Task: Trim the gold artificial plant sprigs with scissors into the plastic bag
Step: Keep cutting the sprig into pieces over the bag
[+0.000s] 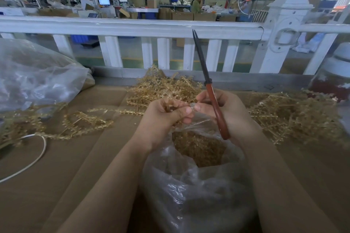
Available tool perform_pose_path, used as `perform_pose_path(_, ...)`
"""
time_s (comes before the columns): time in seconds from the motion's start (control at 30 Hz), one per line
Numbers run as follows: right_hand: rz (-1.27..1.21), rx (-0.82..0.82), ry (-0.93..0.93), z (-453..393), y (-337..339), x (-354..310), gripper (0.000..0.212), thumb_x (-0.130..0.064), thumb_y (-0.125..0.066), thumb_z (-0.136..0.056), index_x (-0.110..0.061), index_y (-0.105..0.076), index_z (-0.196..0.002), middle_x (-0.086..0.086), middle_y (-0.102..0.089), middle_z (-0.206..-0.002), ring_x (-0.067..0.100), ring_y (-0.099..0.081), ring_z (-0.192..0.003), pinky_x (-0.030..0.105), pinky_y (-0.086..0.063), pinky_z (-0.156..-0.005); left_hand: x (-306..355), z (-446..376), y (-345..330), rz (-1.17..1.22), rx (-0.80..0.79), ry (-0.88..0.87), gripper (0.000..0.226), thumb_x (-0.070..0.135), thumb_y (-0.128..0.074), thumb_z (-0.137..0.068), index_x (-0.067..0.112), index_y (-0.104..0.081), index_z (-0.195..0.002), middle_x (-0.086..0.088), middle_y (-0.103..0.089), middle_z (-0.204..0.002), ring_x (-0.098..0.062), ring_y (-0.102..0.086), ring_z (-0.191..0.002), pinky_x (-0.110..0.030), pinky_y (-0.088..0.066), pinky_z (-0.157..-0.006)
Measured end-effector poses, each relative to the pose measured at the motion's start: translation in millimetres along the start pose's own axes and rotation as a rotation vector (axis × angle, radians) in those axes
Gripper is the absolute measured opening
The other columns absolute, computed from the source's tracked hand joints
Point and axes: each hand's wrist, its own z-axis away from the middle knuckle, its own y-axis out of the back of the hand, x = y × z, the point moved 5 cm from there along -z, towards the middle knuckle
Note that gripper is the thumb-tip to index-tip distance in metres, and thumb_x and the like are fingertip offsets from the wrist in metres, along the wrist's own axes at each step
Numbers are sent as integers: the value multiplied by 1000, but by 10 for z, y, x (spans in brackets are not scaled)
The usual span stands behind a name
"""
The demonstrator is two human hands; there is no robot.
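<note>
Cardboard-covered bench (75,166), centre frame: left hand (162,117) pinches a gold sprig (171,104) above the plastic bag (189,191), right hand (225,109) curled round red-handled scissors (210,91), blades together, pointing up away from sprig.

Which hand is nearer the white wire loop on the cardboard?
Left. The left hand is over the bag's mouth, with the white wire loop off to its left and lower. The right hand, gripping the scissors, is farther right.
</note>
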Motion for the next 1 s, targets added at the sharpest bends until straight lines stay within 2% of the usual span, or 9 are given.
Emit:
perform_pose_path(0.13, 31, 33, -3, -19, 19, 19, 16, -18, -86, -78, -19, -74, -88, -13, -72, -76, 3, -68, -73, 29, -50, -80, -15, 2, 13, 19, 0, 22, 18, 23, -85, -63, 18, -79, -80, -6, -76, -78, -9, -69, -67, -16, -51, -61)
perform_pose_path(0.27, 129, 13, 17, -34, -23, 29, 15, -19, -85, -79, -24, -73, -86, -14, -72, -74, 0, -68, -71, 13, -49, -68, -30, -5, 21, 35, 18, 27, 17, 21, -87, -69, 12, -79, -81, -14, -76, -82, -15, -69, -71, -19, -52, -62)
perform_pose_path(0.37, 175, 43, 28, -36, -27, 47, 22, -33, -88, -75, -26, -71, -86, -16, -72, -73, -4, -67, -69, 8, -47, -61, -22, -17, 66, 107, 83, 4, 7, 10, -82, -72, 7, -76, -75, -23, -72, -82, -27, -68, -76, -25, -55, -65)
perform_pose_path(0.43, 257, 50, 16, -32, -15, 71, 37, -54, -87, -67, -32, -69, -91, -22, -72, -82, -7, -67, -77, 9, -46, -64, -12, -20, 110, 145, 127, -12, 14, 0, -79, -77, 12, -77, -71, -15, -73, -76, -25, -70, -76, -25, -56, -66)
perform_pose_path(0.53, 434, 4, 9, -9, -22, 92, 61, -85, -72, -55, -42, -61, -96, -39, -64, -92, -16, -60, -88, 10, -42, -68, 8, -23, 154, 209, 148, -5, 25, -7, -73, -79, 14, -78, -68, -9, -74, -75, -20, -73, -76, -23, -57, -68)
perform_pose_path(0.7, 636, -62, 74, 28, -35, 84, 57, -93, -58, -56, -47, -51, -89, -45, -56, -91, -18, -55, -85, 10, -42, -56, 16, -31, 188, 227, 222, -16, 15, -8, -74, -78, 6, -73, -75, -9, -74, -75, -20, -72, -76, -25, -58, -69)
perform_pose_path(0.83, 723, -108, 70, 28, -72, 104, 49, -93, -56, -56, -59, -46, -89, -56, -47, -91, -26, -48, -86, 14, -37, -60, 9, -22, 251, 259, 334, -46, 14, -10, -73, -78, 4, -71, -79, -12, -74, -79, -24, -72, -79, -32, -60, -76)
perform_pose_path(0.9, 768, -130, 80, 28, -88, 94, 46, -95, -53, -54, -67, -42, -89, -58, -44, -91, -28, -46, -86, 15, -36, -58, 25, -20, 269, 270, 355, -77, 20, -12, -71, -79, 8, -73, -77, -10, -75, -78, -22, -73, -77, -28, -58, -71)
perform_pose_path(1.0, 840, -127, 101, 31, -83, 97, 55, -97, -50, -56, -53, -45, -88, -47, -53, -89, -25, -48, -86, 13, -34, -56, 51, -24, 268, 241, 348, -133, 34, -14, -68, -81, 17, -76, -69, -6, -74, -74, -18, -73, -74, -23, -56, -67)
